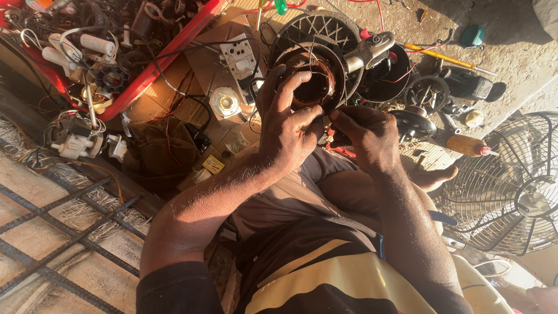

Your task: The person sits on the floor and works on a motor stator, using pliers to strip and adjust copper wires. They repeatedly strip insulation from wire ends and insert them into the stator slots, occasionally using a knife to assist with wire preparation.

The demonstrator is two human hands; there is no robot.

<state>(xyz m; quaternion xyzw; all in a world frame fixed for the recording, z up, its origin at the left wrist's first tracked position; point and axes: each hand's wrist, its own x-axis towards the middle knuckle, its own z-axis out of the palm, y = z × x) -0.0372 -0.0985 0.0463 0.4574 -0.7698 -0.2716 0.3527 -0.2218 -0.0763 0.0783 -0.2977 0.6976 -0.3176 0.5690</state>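
Left hand (288, 125) covers the motor stator (314, 81) from 6 to 9 o'clock. Small part pinched between both hands' fingers (317, 119): too small to tell. Fan guard (511, 186) cut off at frame's 3 o'clock edge.

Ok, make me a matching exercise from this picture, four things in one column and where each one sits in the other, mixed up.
Things:
1. motor stator
2. red tray
3. wire fan guard
4. screwdriver with yellow handle

Places:
A. far right, beside the person's leg
B. top left, full of parts and wires
C. on the ground at top right, past the motor
D. centre, under the left hand, next to the right hand

Pairs: 1-D, 2-B, 3-A, 4-C
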